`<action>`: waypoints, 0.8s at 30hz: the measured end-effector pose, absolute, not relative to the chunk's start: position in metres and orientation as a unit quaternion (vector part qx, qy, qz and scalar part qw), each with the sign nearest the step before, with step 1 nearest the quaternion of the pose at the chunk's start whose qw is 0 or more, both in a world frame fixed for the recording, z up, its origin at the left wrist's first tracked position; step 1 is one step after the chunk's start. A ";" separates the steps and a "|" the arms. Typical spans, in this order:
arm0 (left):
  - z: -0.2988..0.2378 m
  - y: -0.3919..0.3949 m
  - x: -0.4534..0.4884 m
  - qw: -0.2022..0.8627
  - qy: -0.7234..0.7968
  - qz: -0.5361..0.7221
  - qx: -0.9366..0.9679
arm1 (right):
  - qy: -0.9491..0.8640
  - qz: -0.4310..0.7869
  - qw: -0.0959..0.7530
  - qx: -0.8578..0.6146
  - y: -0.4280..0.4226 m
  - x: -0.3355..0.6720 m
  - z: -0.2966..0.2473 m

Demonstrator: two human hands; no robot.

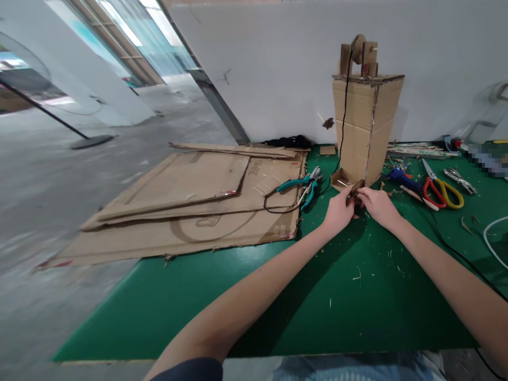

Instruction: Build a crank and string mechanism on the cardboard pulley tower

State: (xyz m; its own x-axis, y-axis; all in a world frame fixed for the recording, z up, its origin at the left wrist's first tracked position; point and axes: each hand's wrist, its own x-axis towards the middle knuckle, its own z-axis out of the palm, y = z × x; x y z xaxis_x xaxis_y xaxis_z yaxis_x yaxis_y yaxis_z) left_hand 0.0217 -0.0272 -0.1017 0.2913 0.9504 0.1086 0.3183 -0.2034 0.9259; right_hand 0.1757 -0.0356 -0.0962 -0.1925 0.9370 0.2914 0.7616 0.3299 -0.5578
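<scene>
Left hand (339,210) grip: fingers pinched shut on a small cardboard piece (354,189)
Right hand (378,203) grip: closed on the same piece, opposite side
Piece: just before the cardboard tower (365,127), at its foot
Done: tower stood upright, cord (343,106) hung from its top pulley
Left: piece seemingly not yet fixed; pliers (304,186) lay left of the grip, scissors (440,190) right, on the worktop (278,296)

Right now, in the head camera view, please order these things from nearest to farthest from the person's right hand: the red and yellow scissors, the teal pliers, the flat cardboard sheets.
Measured from the right hand:
1. Red and yellow scissors, just to its right on the green mat.
2. Teal pliers, to its left, beyond the left hand.
3. Flat cardboard sheets, farthest, stacked at the mat's left end.
</scene>
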 end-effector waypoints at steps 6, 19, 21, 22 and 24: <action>-0.095 -0.031 0.022 0.418 0.471 0.366 0.685 | -0.735 0.202 0.367 -0.533 -0.031 0.179 -0.098; -0.094 -0.027 0.021 0.440 0.470 0.354 0.678 | -0.749 0.162 0.382 -0.517 -0.029 0.180 -0.105; -0.086 -0.021 0.012 0.397 0.491 0.346 0.694 | -0.744 0.164 0.377 -0.526 -0.030 0.179 -0.105; -0.081 -0.016 0.005 0.345 0.507 0.340 0.712 | -0.741 0.168 0.376 -0.531 -0.031 0.179 -0.105; -0.070 -0.007 -0.011 0.177 0.545 0.327 0.751 | -0.737 0.174 0.376 -0.534 -0.032 0.178 -0.105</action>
State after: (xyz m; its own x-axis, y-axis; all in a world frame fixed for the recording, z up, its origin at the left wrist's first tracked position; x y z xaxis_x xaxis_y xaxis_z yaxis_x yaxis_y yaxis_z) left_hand -0.0108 -0.0074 -0.0699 0.1920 0.9351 0.2977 0.7032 -0.3427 0.6229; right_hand 0.1779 -0.0318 -0.1054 -0.1464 0.9180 0.3686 0.6560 0.3690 -0.6584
